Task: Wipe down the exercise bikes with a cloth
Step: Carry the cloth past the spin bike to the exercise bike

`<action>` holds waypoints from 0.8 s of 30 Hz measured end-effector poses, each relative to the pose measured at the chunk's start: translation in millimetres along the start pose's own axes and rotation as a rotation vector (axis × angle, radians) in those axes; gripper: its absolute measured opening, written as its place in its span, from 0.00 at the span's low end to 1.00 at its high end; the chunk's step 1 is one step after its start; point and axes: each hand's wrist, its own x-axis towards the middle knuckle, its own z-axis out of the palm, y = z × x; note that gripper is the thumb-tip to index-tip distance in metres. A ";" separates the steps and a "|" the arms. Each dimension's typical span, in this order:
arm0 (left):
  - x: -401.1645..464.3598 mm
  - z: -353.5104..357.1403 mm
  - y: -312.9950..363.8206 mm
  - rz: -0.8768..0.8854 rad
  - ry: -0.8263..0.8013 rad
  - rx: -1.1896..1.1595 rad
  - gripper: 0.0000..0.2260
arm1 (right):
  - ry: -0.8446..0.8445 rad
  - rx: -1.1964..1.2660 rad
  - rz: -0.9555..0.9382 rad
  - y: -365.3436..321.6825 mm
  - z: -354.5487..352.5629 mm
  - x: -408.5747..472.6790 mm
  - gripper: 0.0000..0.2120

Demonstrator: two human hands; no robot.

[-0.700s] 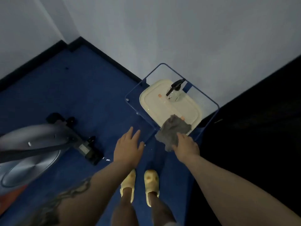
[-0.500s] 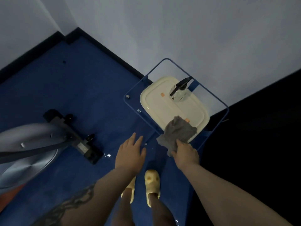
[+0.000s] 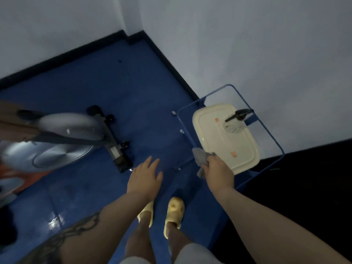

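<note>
1. The right hand has its fingers bunched round the grey cloth, lifted off the cream tray on the blue table, ready, I'd say, for wiping.
2. The left hand hangs free, fingers spread, holding nothing.
3. The exercise bike sits blurred to the left, well apart across blue floor.
4. A spray bottle stands on the tray.

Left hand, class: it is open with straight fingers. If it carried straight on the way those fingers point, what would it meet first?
Probably nothing soon: the left hand points up the picture over bare blue floor, between the exercise bike and the blue cart. Height above the floor is unclear.
</note>
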 end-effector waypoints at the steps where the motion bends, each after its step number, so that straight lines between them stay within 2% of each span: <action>1: -10.3 -6.9 -8.5 -0.031 0.026 -0.029 0.24 | 0.001 -0.013 -0.052 -15.8 -4.6 -2.4 0.09; 8: -101.1 -33.8 -100.0 -0.325 0.190 -0.220 0.24 | -0.057 -0.099 -0.470 -144.9 -6.1 -41.2 0.10; 14: -201.0 -29.5 -204.2 -0.581 0.339 -0.396 0.23 | -0.114 -0.157 -0.822 -264.7 31.7 -105.9 0.11; 18: -281.7 -7.7 -277.7 -0.751 0.427 -0.545 0.22 | -0.172 -0.168 -0.948 -335.2 69.7 -180.0 0.11; 24: -404.7 43.6 -374.8 -0.909 0.431 -0.640 0.21 | -0.249 -0.178 -1.058 -412.1 132.0 -305.0 0.09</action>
